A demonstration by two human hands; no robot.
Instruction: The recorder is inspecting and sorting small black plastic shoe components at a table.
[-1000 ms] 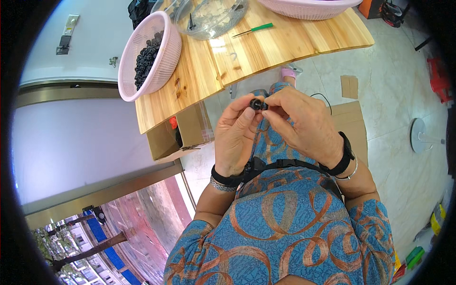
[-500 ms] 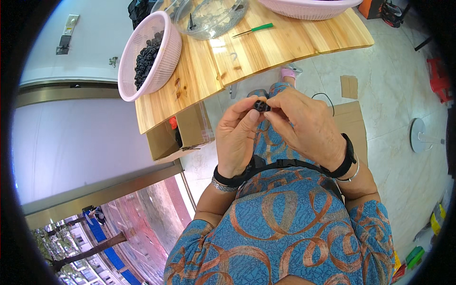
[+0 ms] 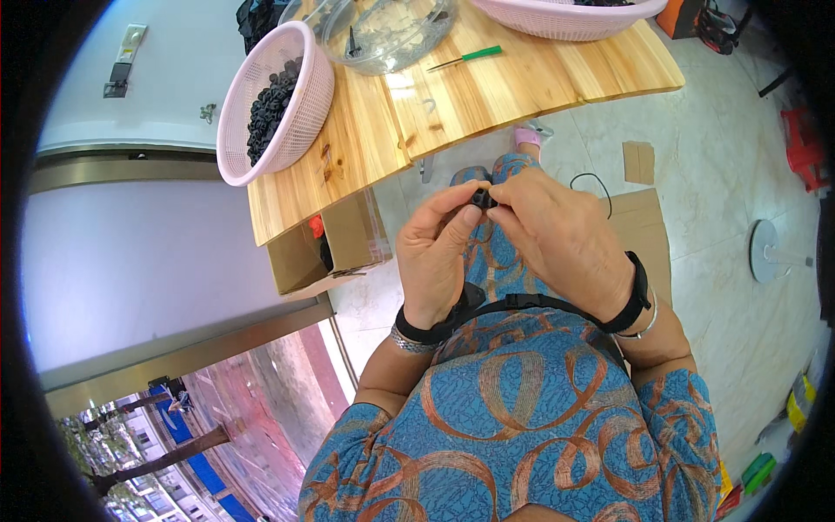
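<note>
Above our blue patterned lap, near the front edge of the wooden table [image 3: 496, 91], we hold a small black piece [image 3: 482, 200] up between our two hands. Our left hand [image 3: 433, 261] is partly curled, its thumb and forefinger closed on the left side of the piece, while our other left fingers are loosely bent. Our right hand [image 3: 565, 235] comes to it from the other side, back of the hand up, with thumb and forefinger pinched together at the piece; we cannot tell how its remaining fingers lie, since the hand covers them. The fingers hide much of the piece, so we cannot make out its full shape. On the table, to our left, stands a pink basket [image 3: 309, 113] with a heap of black pieces [image 3: 271, 113] in it. Just beside it we see a clear plastic container [image 3: 396, 56], then a slim tool with a green handle [image 3: 481, 54], its shaft pointing left. Below the table's left part sits an open cardboard box [image 3: 358, 237].
</note>
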